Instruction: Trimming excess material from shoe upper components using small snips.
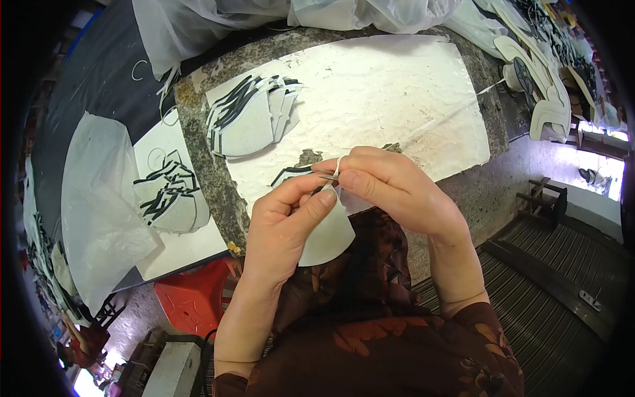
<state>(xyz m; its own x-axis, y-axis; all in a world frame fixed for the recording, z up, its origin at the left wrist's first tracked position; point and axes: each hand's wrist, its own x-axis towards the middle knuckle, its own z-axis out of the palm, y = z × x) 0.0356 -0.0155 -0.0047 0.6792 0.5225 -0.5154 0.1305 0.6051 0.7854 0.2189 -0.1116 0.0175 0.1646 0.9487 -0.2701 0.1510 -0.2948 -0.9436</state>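
My left hand (274, 225) pinches a pale, curved shoe-upper piece (329, 239) between thumb and fingers, above my lap at the table's near edge. Close against it, my right hand (407, 188) is closed on a narrow white strip (450, 114), which meets the top edge of the piece. From the right hand the strip runs across the board toward a roll (518, 76) at the right. A small metal tip (327, 176) shows between the two hands; its tool is mostly hidden. Behind my left fingers another dark-edged piece (286, 175) lies partly covered.
A fanned stack of dark-edged pieces (246, 132) lies on the white board (390, 79). Left of it, more pieces (170, 208) rest beside a plastic bag (99, 192). Pale cut shapes (552, 92) pile up at the right. A red stool (195, 298) stands below left.
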